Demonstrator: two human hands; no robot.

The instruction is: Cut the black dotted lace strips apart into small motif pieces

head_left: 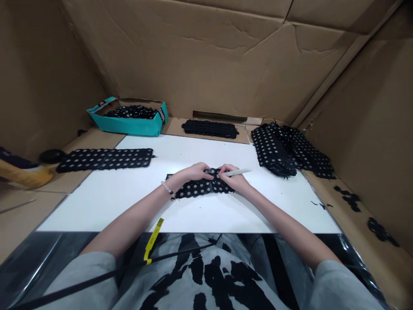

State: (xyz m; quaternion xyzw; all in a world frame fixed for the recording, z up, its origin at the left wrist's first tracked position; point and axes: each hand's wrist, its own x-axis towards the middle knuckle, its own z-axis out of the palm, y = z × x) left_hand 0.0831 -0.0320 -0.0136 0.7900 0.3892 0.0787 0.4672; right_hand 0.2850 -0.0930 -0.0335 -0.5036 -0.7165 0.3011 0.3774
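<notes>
A black dotted strip [197, 188] with rows of pale round spots lies on the white board in front of me. My left hand [196, 172] is closed on its upper edge, thumb pressed near the middle; a beaded bracelet circles that wrist. From the other side my right hand [235, 177] grips a slim white pen-like tool [239, 172], its tip at the strip close to my left thumb. The exact contact of the tip is too small to make out. My right fingers also rest against the strip's right part.
On the white board [129, 206], another dotted strip [106, 159] lies left. Behind stand a teal box [125, 125] holding dotted pieces and a black stack [210, 128]. More dotted sheets [274, 148] pile up right, near black scraps [350, 199]. Cardboard walls [193, 56] enclose the table.
</notes>
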